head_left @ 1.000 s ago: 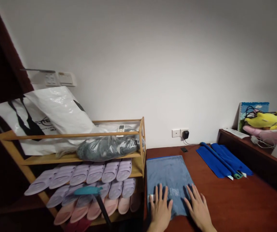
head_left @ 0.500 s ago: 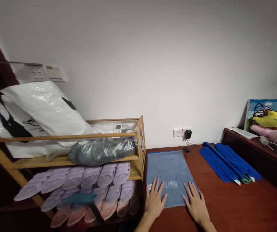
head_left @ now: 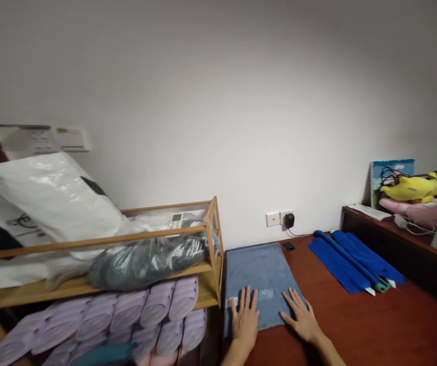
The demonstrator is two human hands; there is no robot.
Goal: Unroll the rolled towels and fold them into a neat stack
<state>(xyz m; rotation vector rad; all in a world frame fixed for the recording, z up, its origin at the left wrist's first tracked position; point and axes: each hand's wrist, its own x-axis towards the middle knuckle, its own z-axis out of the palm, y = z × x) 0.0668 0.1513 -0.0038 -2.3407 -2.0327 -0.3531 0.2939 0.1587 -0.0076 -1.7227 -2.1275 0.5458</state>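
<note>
I've got the left hand (head_left: 245, 320) and right hand (head_left: 301, 319) splayed flat, palms down, on the grey-blue cloth (head_left: 256, 269), which is sitting on the table (head_left: 355, 325) just right of the shoe rack (head_left: 214, 264).

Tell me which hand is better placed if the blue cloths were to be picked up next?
The right, probably. The right hand is at the right side of the grey-blue cloth, nearer the blue cloths; the left hand is at its left side, farther away.

Spread fingers (head_left: 247, 299), blue-grey cloth (head_left: 256, 267) beneath, reddish-brown desk (head_left: 359, 325)
</note>
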